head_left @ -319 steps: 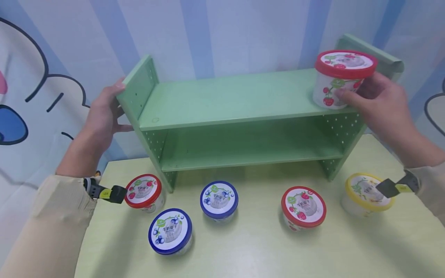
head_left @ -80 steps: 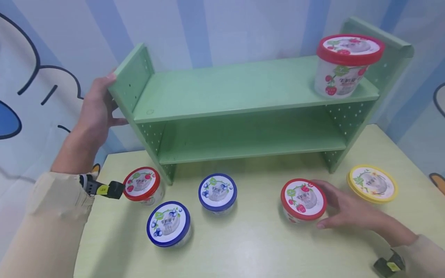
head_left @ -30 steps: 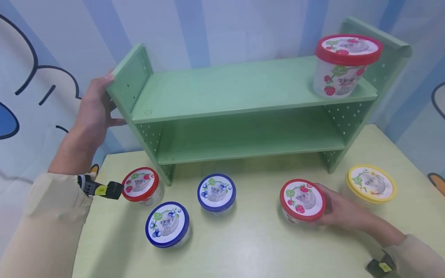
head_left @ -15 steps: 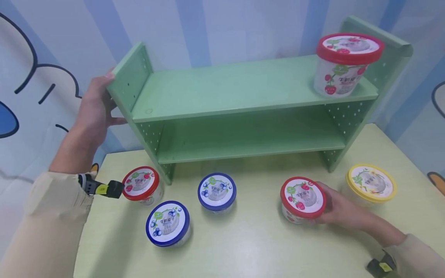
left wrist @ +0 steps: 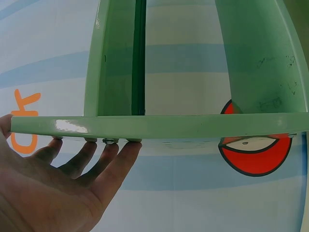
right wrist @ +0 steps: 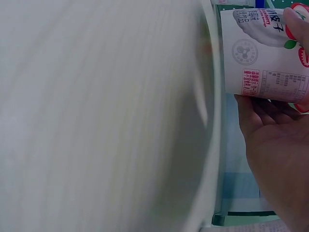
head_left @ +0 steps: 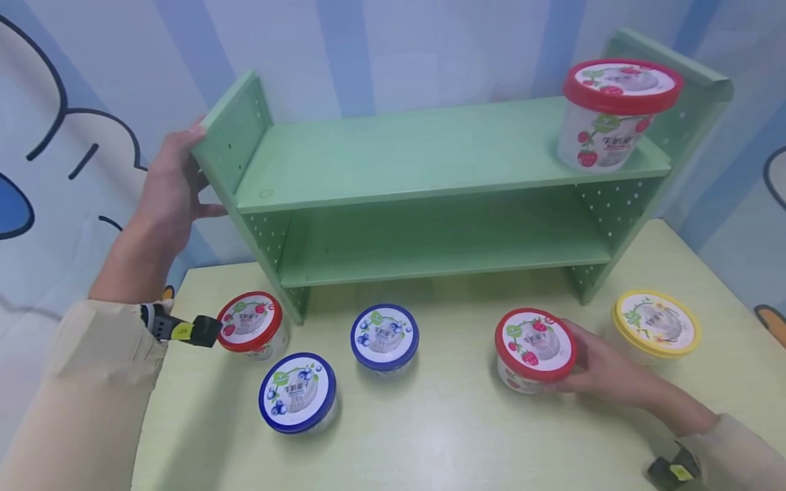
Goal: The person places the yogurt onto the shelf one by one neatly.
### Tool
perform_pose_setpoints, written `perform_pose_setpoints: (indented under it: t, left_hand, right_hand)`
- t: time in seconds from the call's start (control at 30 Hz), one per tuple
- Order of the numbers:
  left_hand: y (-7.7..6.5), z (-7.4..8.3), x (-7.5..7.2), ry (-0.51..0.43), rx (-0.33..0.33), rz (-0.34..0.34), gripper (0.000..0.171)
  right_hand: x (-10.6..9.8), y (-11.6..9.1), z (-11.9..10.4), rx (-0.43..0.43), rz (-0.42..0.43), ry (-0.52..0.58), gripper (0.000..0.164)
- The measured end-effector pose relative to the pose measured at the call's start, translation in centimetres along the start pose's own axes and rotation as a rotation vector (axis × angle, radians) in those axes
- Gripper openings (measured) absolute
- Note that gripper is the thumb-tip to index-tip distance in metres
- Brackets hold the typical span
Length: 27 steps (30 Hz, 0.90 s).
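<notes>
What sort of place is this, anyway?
Possibly a staged shop display, though I can't be sure: printed, lidded tubs, a green two-tier shelf and a blue-striped backdrop with cartoon drawings.

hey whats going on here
A person's left hand rests against the left side of a green two-tier shelf unit. Their right hand grips a round white tub with a red lid and berry print; whether it has left the pale table is hard to tell. A matching red-lidded tub stands at the shelf's upper right. On the table are a third red-lidded tub, a yellow-lidded tub and two blue-lidded tubs.
</notes>
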<state>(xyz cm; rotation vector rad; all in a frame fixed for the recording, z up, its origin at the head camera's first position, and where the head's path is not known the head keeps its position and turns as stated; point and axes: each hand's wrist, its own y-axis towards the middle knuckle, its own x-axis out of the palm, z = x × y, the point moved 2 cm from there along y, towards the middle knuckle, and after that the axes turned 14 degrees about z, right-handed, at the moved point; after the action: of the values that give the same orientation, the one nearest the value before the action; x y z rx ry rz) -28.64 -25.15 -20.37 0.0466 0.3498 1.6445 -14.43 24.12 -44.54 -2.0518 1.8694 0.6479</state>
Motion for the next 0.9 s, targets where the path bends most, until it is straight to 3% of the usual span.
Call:
perform_pose_setpoints:
  t: [0.6,0.9]
  left_hand:
    - [0.1,0.2,0.0,0.001,-0.008,0.004,0.052]
    - [-0.1,-0.1,0.0,0.046,-0.004,0.006,0.053]
  right_hand:
    - [0.0,0.2,-1.5,-0.034,0.027,0.073,0.088]
    - [-0.2,0.0,-2.8,-0.059,0.050,0.082,0.084]
